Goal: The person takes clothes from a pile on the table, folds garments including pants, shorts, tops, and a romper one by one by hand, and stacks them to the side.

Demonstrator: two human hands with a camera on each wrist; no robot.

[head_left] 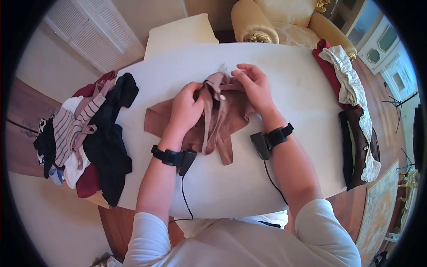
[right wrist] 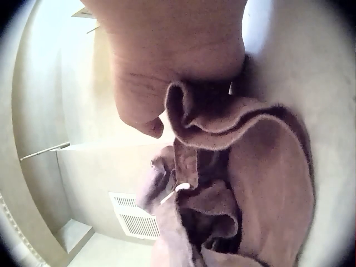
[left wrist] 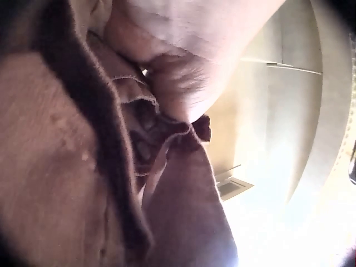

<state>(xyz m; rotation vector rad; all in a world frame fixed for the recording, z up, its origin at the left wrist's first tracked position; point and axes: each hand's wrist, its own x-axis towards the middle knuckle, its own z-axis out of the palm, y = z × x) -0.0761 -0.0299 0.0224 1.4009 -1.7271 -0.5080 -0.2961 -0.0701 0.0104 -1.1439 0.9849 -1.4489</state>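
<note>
A dusty-pink garment (head_left: pixel 162 116) with long narrow strips of cloth lies bunched on the white table (head_left: pixel 200 187). My left hand (head_left: pixel 186 107) grips its gathered middle; in the left wrist view, the thumb's tip presses against a fold. A small pale fastener (right wrist: pixel 182 187) shows among the creases. On the garment's far right side is my right hand (head_left: pixel 254 86), fingers loosely bent, no cloth visible between thumb and forefinger. The right wrist view has a thick folded edge lying against this hand, whose other fingers are hidden.
At the table's left edge is a heap of clothes, with a black garment (head_left: pixel 106 147) and a striped one (head_left: pixel 71 129). Along the right edge lie a white gathered garment (head_left: pixel 344 73) and a dark one with lace (head_left: pixel 358 151). A gold armchair (head_left: pixel 284 22) stands beyond the table.
</note>
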